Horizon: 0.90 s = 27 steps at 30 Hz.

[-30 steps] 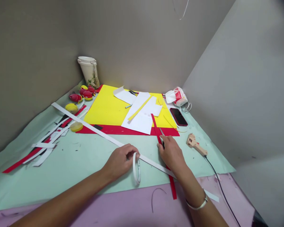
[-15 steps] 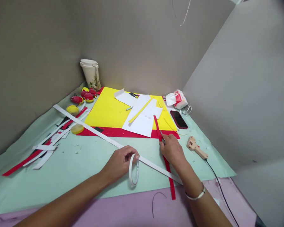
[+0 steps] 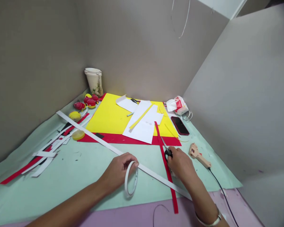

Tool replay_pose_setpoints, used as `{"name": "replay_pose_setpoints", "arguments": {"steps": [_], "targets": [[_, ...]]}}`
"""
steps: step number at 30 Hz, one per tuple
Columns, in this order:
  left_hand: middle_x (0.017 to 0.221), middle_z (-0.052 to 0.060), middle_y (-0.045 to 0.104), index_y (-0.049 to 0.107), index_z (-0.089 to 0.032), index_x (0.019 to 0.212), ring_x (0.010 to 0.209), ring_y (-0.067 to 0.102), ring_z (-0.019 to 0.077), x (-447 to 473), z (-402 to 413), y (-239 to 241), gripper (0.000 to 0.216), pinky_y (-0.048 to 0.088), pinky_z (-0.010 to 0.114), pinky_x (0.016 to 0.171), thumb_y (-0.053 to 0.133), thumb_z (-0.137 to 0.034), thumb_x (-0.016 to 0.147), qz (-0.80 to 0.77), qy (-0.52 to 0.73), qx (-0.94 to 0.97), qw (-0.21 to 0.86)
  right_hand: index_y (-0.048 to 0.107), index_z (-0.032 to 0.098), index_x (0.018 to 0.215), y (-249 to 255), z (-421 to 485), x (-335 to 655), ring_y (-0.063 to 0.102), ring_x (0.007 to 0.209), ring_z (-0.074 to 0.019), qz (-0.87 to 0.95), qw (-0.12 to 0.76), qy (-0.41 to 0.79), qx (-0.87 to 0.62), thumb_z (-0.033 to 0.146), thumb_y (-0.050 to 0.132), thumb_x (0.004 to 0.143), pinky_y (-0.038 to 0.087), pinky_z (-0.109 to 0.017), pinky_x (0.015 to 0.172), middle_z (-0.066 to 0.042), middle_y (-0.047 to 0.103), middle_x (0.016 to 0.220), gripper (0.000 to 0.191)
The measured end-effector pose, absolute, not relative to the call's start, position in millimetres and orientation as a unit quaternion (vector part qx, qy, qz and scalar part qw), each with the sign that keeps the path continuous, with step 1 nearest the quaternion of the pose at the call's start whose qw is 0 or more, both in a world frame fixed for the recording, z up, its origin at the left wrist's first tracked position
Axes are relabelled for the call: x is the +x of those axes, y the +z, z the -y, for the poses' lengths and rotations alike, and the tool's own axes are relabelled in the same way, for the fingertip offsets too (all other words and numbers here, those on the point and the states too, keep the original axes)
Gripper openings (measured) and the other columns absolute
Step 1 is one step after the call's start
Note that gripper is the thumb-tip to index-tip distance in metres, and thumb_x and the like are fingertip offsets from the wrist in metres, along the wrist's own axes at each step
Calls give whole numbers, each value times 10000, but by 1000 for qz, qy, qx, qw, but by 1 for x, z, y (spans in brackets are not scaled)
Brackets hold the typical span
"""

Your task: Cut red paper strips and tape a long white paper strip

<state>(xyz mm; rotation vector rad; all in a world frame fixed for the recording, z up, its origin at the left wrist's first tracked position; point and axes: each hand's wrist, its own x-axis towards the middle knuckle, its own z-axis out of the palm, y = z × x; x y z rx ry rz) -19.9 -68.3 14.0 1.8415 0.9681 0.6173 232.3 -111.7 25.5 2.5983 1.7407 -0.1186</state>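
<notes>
My left hand [image 3: 119, 168] is closed, with a narrow ring-shaped roll of white tape [image 3: 127, 184] hanging upright from its fingertips. Beneath those fingers runs a long white strip [image 3: 98, 138], slanting across the table from far left to near right. In my right hand [image 3: 181, 162] is a pair of scissors [image 3: 167, 150] with black handles, blades pointing away and to the left. A red strip [image 3: 165, 160] lies just left of the scissors and crosses the white strip near the table's front. The near end of the white strip is hidden by my right forearm.
A glue gun [image 3: 200, 156] with a black cord lies at right, below a phone [image 3: 180, 125] and a tissue pack [image 3: 180, 105]. Yellow sheet [image 3: 104, 116] and white papers [image 3: 139, 126] lie at the back. Loose strips [image 3: 41, 154], red-yellow pieces [image 3: 79, 105] and a white bucket [image 3: 94, 82] are at left.
My right hand has moved right and towards me from the red strip, and the scissors in it now show clearly. My left hand stays at the white strip. The view has tilted up slightly.
</notes>
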Motion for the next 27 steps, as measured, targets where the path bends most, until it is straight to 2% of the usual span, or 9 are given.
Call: {"name": "replay_pose_setpoints", "arguments": {"steps": [4, 7, 11, 13, 15, 18, 20, 23, 27], "targets": [[821, 28, 646, 640, -200, 840, 724, 578, 173, -23, 67, 14, 218, 459, 285, 665, 508, -367, 882, -386, 256, 753, 467, 582, 179, 1244, 25, 111, 243, 631, 917, -266, -539, -8, -55, 840, 199, 465, 861, 396, -320, 694, -134, 656, 1034, 401], [820, 31, 644, 639, -202, 839, 719, 580, 172, -24, 66, 13, 229, 464, 286, 664, 502, -378, 886, -382, 257, 761, 458, 586, 188, 1243, 27, 112, 255, 623, 909, -264, -521, -76, -65, 848, 206, 471, 844, 410, -331, 712, -125, 655, 1025, 415], [824, 33, 643, 640, -206, 841, 721, 585, 173, -25, 65, 12, 231, 470, 290, 671, 499, -382, 893, -380, 260, 768, 445, 582, 190, 1215, 45, 118, 260, 589, 792, -214, -471, -332, -130, 807, 256, 536, 815, 436, -323, 719, -59, 629, 902, 408], [821, 29, 645, 639, -208, 840, 725, 592, 174, -25, 64, 11, 226, 471, 288, 675, 501, -378, 896, -382, 261, 769, 441, 557, 211, 1241, 56, 126, 252, 565, 741, -184, -426, -477, -239, 730, 320, 606, 808, 443, -298, 685, -27, 603, 873, 449], [827, 26, 650, 638, -207, 847, 737, 603, 174, -25, 65, 11, 226, 471, 282, 686, 501, -378, 903, -382, 263, 770, 439, 550, 227, 1258, 61, 138, 236, 559, 728, -161, -368, -560, -391, 631, 380, 698, 779, 444, -280, 681, -12, 593, 865, 524], [844, 23, 661, 637, -205, 861, 749, 615, 171, -25, 64, 10, 233, 468, 269, 696, 500, -386, 914, -381, 270, 765, 443, 635, 169, 1119, 51, 160, 200, 527, 659, -114, -278, -568, -591, 500, 408, 769, 746, 423, -231, 633, -28, 609, 827, 462], [852, 26, 668, 639, -203, 868, 753, 618, 173, -25, 64, 11, 236, 468, 263, 695, 508, -394, 913, -386, 270, 760, 448, 668, 142, 1015, 34, 175, 178, 501, 583, -88, -237, -544, -666, 452, 429, 779, 743, 383, -203, 556, -34, 615, 764, 411], [866, 31, 673, 644, -198, 880, 755, 620, 175, -25, 63, 13, 244, 469, 261, 696, 519, -406, 908, -390, 263, 756, 455, 669, 130, 932, 7, 191, 157, 489, 500, -76, -202, -520, -728, 399, 474, 804, 703, 347, -195, 491, -41, 630, 702, 434], [816, 17, 662, 640, -197, 881, 722, 604, 170, -25, 60, 10, 267, 459, 259, 675, 522, -436, 903, -401, 266, 743, 465, 649, 124, 1034, -7, 199, 153, 578, 545, -92, -164, -516, -748, 384, 466, 803, 713, 342, -171, 467, -55, 655, 736, 494]]}}
